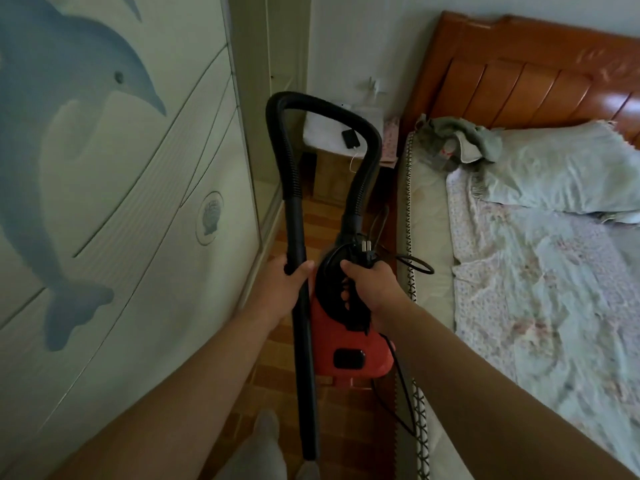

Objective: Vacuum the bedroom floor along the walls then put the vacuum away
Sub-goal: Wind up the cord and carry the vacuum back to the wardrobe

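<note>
Red canister vacuum (349, 327) at frame centre, low-centre, over the narrow strip of wooden floor (273, 375) between wardrobe and bed. Cannot tell if its base touches the floor.

Right grip (374, 289) is closed round the black carry handle on top of the vacuum body, fingers curled under it. Plug (365, 245) with its prongs up sits right at the knuckles; cannot tell if it is pinched in the same hold. Black cord (415, 263) loops out right of the hand toward the mattress edge, and more cord hangs down below the body.

Left grip (284, 285) is closed round the black rigid tube (304, 358), just left of the vacuum. The tube runs near-upright, with its lower end at bottom centre. Ribbed black hose (287, 140) rises from the tube's top, arches over in the upper centre and drops into the front of the body.

A socked foot (266, 434) is at bottom centre, beside the tube end.

Left half of frame: pale wardrobe door (145, 237) with a blue dolphin picture. Upper centre, behind the hose: nightstand (332, 178) with a white cloth and a small dark device (349, 138) on top. Right half: bed with orange-brown headboard (519, 74), pale pillow (561, 168), crumpled grey cloth (457, 140) next to the pillow, and floral quilt (536, 289).
</note>
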